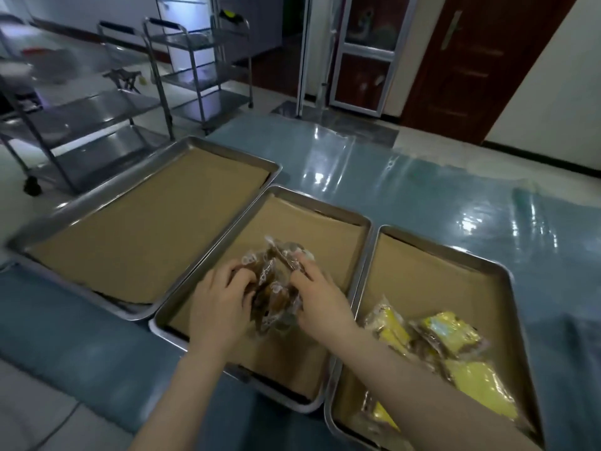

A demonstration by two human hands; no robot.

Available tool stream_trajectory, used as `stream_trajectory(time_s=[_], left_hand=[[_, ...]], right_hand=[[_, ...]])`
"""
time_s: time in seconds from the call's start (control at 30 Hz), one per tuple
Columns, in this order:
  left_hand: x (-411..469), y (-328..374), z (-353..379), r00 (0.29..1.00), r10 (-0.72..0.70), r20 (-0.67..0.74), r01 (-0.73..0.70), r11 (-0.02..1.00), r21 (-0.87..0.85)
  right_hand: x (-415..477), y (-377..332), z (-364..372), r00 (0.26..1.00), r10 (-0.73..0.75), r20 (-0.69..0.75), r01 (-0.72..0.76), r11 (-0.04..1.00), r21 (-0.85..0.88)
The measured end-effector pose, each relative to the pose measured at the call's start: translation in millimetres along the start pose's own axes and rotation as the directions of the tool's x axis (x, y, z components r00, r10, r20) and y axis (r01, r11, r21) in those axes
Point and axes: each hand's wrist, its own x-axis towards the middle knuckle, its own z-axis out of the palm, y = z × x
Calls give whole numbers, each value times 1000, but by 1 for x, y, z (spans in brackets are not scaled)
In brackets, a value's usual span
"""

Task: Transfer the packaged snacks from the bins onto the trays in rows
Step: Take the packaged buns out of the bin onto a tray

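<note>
Clamped left hand (221,297) and right hand (320,297), close together, round a bunch of brown snack packets (274,294) just above the paper-lined middle tray (309,229). Looked light, crinkly and slippery, probably squashable, so best pinched by the sealed edges, one at a time. Noticed yellow packets (455,333) heaped in the right tray (432,288), under the right forearm. Saw only bare paper in the left tray (146,222). Spotted steel trolleys (81,118) well beyond the table (422,190); found nothing blocking the middle tray's paper.

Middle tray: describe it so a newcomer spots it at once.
On the blue table lie three paper-lined steel trays side by side. Over the middle tray, the left hand and right hand grip brown snack packets; the left tray shows only paper, the right tray holds yellow packets.
</note>
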Motion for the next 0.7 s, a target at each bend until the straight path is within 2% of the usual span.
stream_trajectory(time_s=[0.1,0.2,0.27,0.37,0.53,0.63,0.7], left_hand=[[-1,-13,15,997,-38,60,38,999,10],[-5,-20,36,979,-76,191,68,997,46],[-13,-24,50,958,-49,281,23,995,95],[-24,-28,64,941,6,337,-37,996,84],[-20,-28,83,879,-27,476,-36,992,122],[-6,-26,77,866,-53,497,-43,983,179],[3,-19,66,881,-7,473,-91,979,183]], right_hand=[[14,-1,24,999,10,-33,-10,1000,2],[19,2,45,999,25,-21,-25,1000,-1],[15,7,55,999,28,35,-27,999,-32],[6,21,59,988,56,147,-39,993,-114],[11,40,47,946,71,318,12,968,-252],[13,44,33,932,49,359,18,983,-181],[10,48,20,944,11,330,25,994,-103]])
